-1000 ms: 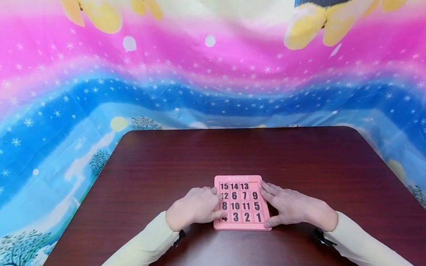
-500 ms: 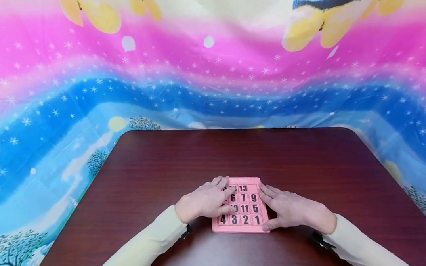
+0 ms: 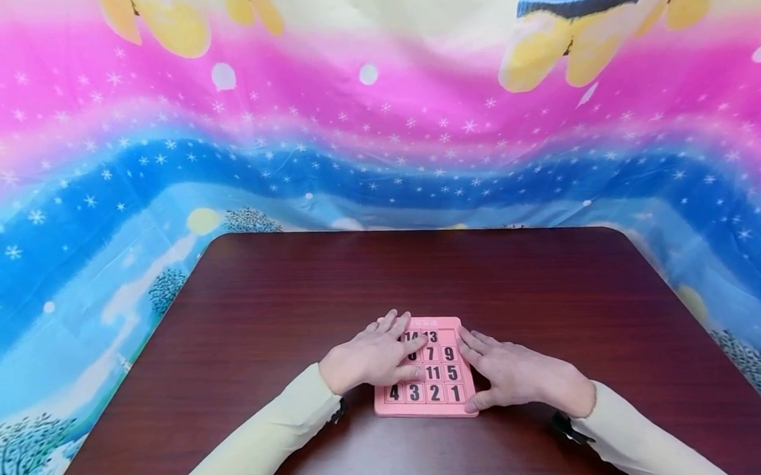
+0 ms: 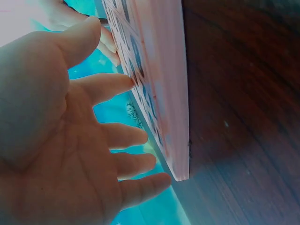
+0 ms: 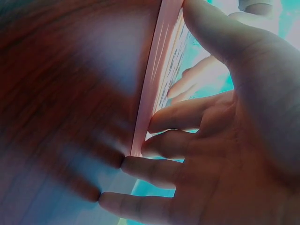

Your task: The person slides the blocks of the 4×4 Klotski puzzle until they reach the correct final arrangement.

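A pink sliding number puzzle (image 3: 426,408) lies flat on the table, its numbered tiles in rows. The slot at its top right corner holds no tile. My left hand (image 3: 369,355) reaches over the puzzle's left side, hiding several tiles. Its fingers are spread and nearly straight. In the left wrist view, the index fingertip (image 4: 126,82) touches the tile face. Along the right edge lies my right hand (image 3: 523,373), thumb at the lower right corner. The right wrist view shows its straight fingers (image 5: 173,117) against the puzzle's side (image 5: 149,93), two fingertips reaching down to the tabletop.
The dark brown wooden table (image 3: 293,284) has rounded far corners. Behind it hangs a colourful printed cloth (image 3: 375,124) in pink and blue. Dark straps (image 3: 570,427) show at the wrists below pale sleeves (image 3: 261,427).
My left hand has left the puzzle's left edge and moved right and away from me over the tiles, with its index finger extending further right. The right hand keeps its place at the right edge.
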Demonstrator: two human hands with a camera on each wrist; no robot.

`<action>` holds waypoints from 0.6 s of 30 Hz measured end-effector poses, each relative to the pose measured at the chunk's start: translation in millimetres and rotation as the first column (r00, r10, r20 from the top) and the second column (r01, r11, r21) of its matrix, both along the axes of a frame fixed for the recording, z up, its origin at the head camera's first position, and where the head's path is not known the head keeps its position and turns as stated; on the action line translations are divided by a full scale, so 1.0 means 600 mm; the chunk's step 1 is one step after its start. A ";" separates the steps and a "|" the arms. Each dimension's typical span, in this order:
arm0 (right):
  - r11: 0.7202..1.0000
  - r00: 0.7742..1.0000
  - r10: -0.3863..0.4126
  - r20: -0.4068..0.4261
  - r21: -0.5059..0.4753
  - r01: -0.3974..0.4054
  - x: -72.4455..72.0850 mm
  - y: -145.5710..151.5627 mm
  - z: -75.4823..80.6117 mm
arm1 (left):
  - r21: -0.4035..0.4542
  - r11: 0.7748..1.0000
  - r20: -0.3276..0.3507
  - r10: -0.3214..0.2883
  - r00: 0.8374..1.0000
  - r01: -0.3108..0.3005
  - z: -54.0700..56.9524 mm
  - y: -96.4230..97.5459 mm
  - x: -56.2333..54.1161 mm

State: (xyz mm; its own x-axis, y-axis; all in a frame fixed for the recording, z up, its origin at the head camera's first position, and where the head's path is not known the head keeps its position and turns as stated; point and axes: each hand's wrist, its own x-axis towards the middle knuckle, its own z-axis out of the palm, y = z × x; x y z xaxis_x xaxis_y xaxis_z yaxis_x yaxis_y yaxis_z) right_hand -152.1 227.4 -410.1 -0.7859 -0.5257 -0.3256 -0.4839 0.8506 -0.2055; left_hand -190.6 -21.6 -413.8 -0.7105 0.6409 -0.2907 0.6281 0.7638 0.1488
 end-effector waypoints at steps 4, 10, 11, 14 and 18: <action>1.000 1.000 -0.002 0.000 0.006 0.002 0.000 -0.001 0.000 | -0.004 1.000 -0.001 0.000 1.000 0.000 -0.002 0.003 0.000; 1.000 1.000 0.001 0.003 0.008 -0.001 -0.002 -0.002 -0.001 | -0.005 1.000 0.003 -0.013 1.000 0.013 -0.003 0.010 0.001; 1.000 1.000 0.002 0.003 0.007 -0.002 -0.002 -0.002 0.000 | -0.004 1.000 0.005 -0.016 1.000 0.016 -0.003 0.012 0.002; 1.000 1.000 0.008 0.000 0.003 -0.008 -0.002 0.000 0.000 | 0.007 1.000 0.010 -0.025 1.000 0.025 -0.002 0.016 0.002; 1.000 1.000 0.013 -0.003 0.003 -0.013 -0.001 0.000 0.002 | 0.015 0.999 0.001 -0.049 0.999 0.049 -0.004 0.020 0.002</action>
